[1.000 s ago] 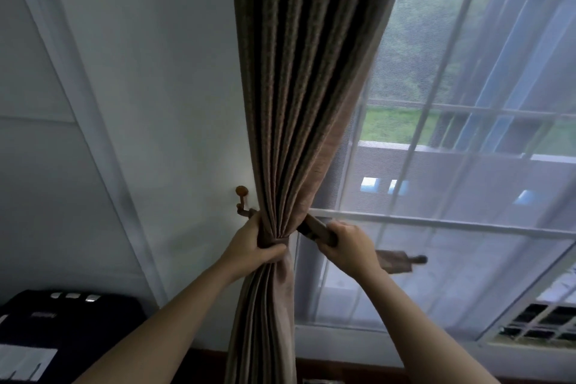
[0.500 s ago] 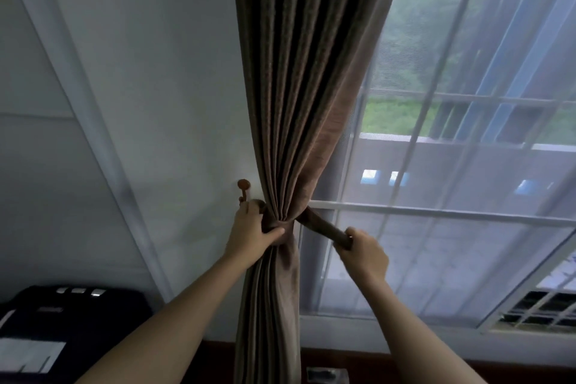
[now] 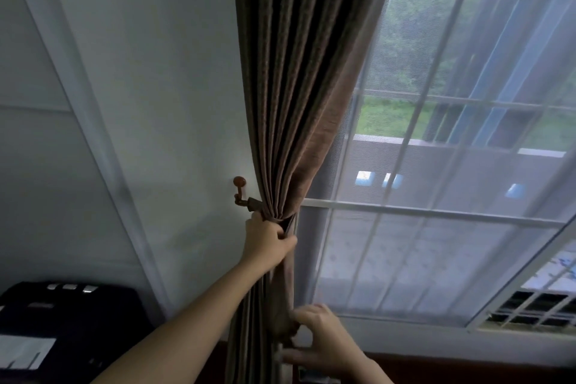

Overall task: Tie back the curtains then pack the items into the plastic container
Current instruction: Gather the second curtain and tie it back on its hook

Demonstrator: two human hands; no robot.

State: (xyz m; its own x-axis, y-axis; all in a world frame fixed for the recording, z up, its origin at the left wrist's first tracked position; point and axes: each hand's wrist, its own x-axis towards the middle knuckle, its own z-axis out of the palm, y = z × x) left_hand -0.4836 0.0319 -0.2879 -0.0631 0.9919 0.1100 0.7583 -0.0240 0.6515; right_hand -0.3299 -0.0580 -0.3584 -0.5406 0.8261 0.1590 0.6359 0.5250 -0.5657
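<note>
Right hand (image 3: 321,340) has dropped off the brown tieback strap (image 3: 255,204) to bottom centre, fingers curled, pinching the brown pleated fabric curtain (image 3: 296,87) low down. Left hand (image 3: 266,241) grips the gathered folds mid-frame, just below the round-knobbed brown wooden wall hook (image 3: 239,184). Black box (image 3: 78,327) lower left.

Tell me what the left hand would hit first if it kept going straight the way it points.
The left hand grips the gathered curtain, so pushing on up and right it would press into those folds first. The window probably lies behind them, though depth is unclear.
</note>
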